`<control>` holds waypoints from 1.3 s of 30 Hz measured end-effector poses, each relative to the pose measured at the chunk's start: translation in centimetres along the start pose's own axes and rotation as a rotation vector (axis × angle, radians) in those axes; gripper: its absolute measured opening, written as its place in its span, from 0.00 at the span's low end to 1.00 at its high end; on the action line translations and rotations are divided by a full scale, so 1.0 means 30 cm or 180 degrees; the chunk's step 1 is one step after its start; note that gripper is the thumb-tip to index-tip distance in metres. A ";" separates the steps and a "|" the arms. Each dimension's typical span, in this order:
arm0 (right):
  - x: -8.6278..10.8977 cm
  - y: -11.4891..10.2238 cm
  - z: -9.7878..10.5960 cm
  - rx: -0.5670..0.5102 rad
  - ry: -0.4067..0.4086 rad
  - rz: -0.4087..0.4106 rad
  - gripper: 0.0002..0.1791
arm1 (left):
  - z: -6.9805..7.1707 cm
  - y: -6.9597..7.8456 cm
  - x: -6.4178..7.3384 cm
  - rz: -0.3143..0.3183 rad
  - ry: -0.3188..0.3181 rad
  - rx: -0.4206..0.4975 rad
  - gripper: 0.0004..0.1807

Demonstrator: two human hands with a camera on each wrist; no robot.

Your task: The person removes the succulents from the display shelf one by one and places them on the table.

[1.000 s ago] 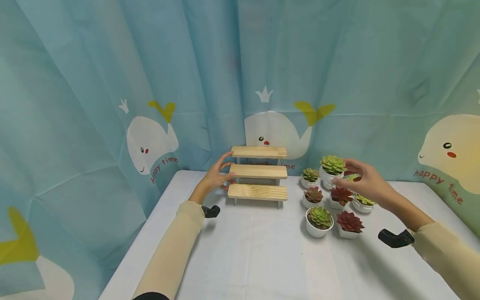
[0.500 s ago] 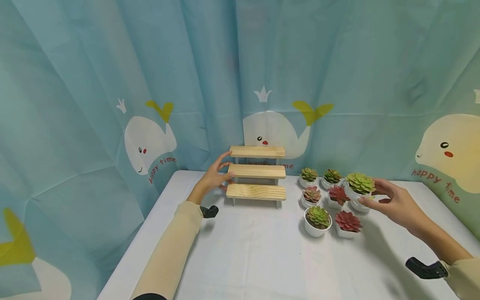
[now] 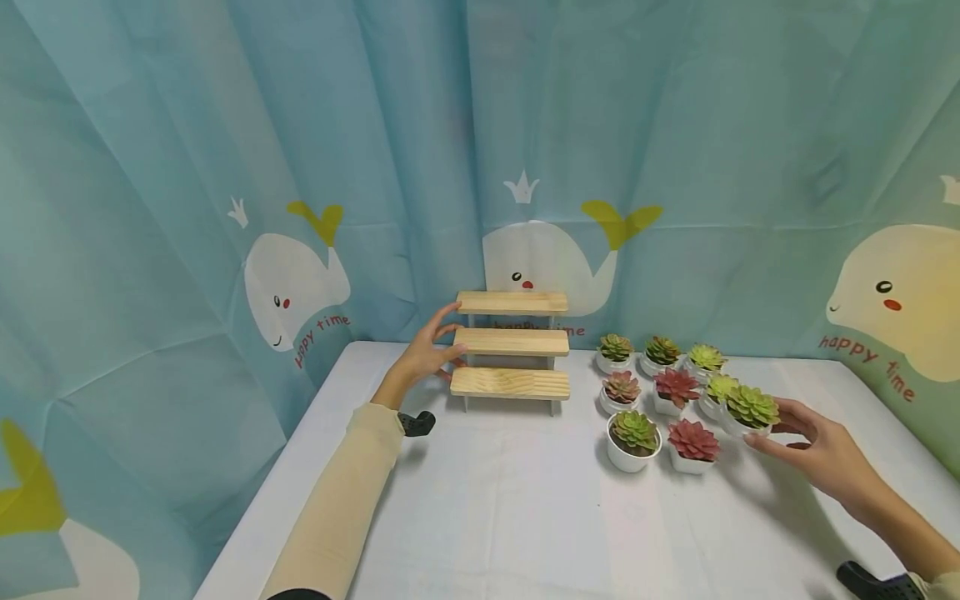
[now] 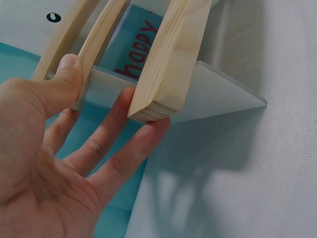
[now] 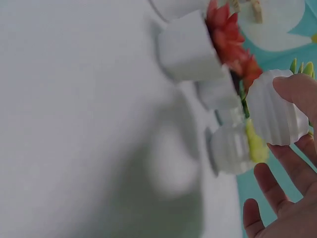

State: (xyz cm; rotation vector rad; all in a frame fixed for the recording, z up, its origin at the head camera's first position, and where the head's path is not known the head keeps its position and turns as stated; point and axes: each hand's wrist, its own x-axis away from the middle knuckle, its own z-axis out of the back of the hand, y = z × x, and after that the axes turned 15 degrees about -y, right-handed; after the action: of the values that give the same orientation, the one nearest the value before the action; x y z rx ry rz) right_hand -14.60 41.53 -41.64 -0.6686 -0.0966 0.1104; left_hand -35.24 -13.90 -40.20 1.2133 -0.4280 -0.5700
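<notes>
A three-step wooden plant stand (image 3: 510, 342) stands at the back of the table. At its left end is my left hand (image 3: 422, 358), fingers spread and touching the ends of the planks, as the left wrist view shows up close. My right hand (image 3: 821, 450) pinches a green potted succulent (image 3: 752, 408) by its ribbed white pot. That pot is held above the table, in front of a yellow-green succulent (image 3: 718, 389) that it partly hides. In the right wrist view, the thumb lies on the pot (image 5: 276, 111) and the lower fingers are loosely spread.
Beside the held pot stand a red succulent (image 3: 693, 442) and a darker red one (image 3: 677, 388). A green succulent (image 3: 633, 432) is nearest the front. Several more pots stand behind. A blue whale-print curtain (image 3: 420, 167) backs the white-covered table (image 3: 525, 517).
My right hand has carried the green potted succulent rightward and toward me, lower over the table, uncovering pots behind it. My left hand has stayed at the stand.
</notes>
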 end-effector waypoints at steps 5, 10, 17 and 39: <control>0.013 0.040 -0.020 -0.0044 -0.0088 -0.0179 0.45 | 0.002 0.004 0.003 -0.0007 0.0014 -0.0028 0.45; 0.012 0.065 -0.035 -0.0127 -0.0209 -0.0304 0.46 | 0.006 0.006 0.008 -0.0004 0.0025 -0.0035 0.45; 0.010 0.087 -0.074 -0.0165 -0.0117 -0.0159 0.41 | 0.010 0.000 0.008 -0.0022 0.0013 -0.0007 0.44; -0.005 0.093 -0.102 -0.0044 -0.0298 -0.0182 0.41 | 0.003 0.011 0.015 0.0049 -0.0011 -0.0102 0.46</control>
State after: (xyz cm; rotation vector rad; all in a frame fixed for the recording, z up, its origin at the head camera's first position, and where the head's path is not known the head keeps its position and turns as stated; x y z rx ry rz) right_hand -14.57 41.82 -45.77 -0.6739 -0.2065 0.0860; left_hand -34.88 -14.15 -39.85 1.1776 -0.4294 -0.5640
